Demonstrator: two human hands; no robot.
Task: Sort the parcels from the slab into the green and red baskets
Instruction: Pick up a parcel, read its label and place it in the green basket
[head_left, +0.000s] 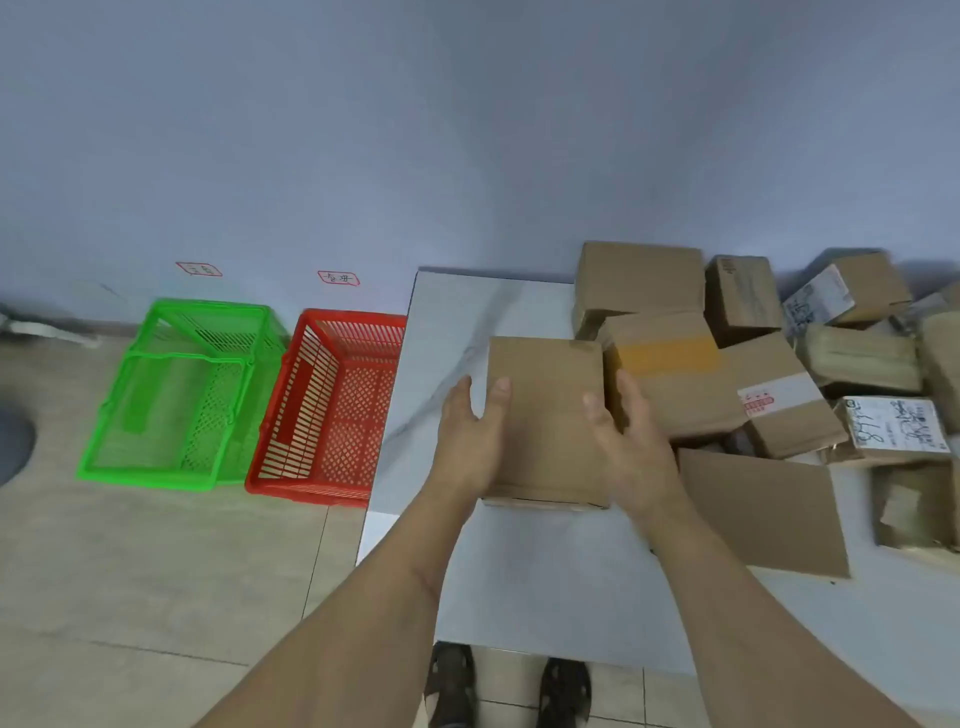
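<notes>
A plain brown cardboard parcel (545, 410) sits in the middle of the white marbled slab (467, 312). My left hand (470, 439) grips its left side, thumb on top. On its right side my right hand (631, 447) grips it the same way. Several more cardboard parcels (675, 364) are piled on the right part of the slab. On the floor to the left stand a red basket (327, 410) next to the slab and a green basket (182, 395) beyond it. Both baskets look empty.
A flat piece of cardboard (763, 512) lies on the slab at my right forearm. Two small red-bordered labels (337, 278) are stuck on the wall above the baskets. My feet (509, 686) stand at the slab's near edge on the tiled floor.
</notes>
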